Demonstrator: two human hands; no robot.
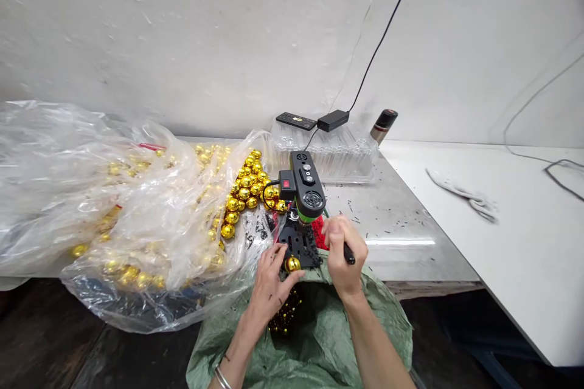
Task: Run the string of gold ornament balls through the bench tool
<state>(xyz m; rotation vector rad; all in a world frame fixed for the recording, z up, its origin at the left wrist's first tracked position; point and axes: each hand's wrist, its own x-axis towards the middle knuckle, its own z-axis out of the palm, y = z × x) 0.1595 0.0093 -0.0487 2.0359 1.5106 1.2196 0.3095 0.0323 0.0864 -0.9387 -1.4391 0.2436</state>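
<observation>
My left hand (pixel 270 282) is curled round a shiny gold ball (pixel 292 264), with the thumb below it and the fingers to its left. That ball sits at the front of a black slotted plate (pixel 298 242). My right hand (pixel 344 252) is a fist round a black-handled tool (pixel 349 254); only the handle's end shows, and its working part is hidden. Above the plate stands a black device (pixel 308 185) with round vents, buttons and a red switch box (pixel 287 185). Red material (pixel 319 232) and small black bits lie beside the plate.
Clear plastic bags (pixel 137 206) with many gold balls (pixel 244 191) cover the left side. A green sack (pixel 374 310) hangs open below my hands, gold balls inside. Behind are clear plastic trays (pixel 347 158), a power adapter (pixel 333 120) and a bottle (pixel 384 126). A glove (pixel 465 196) lies right.
</observation>
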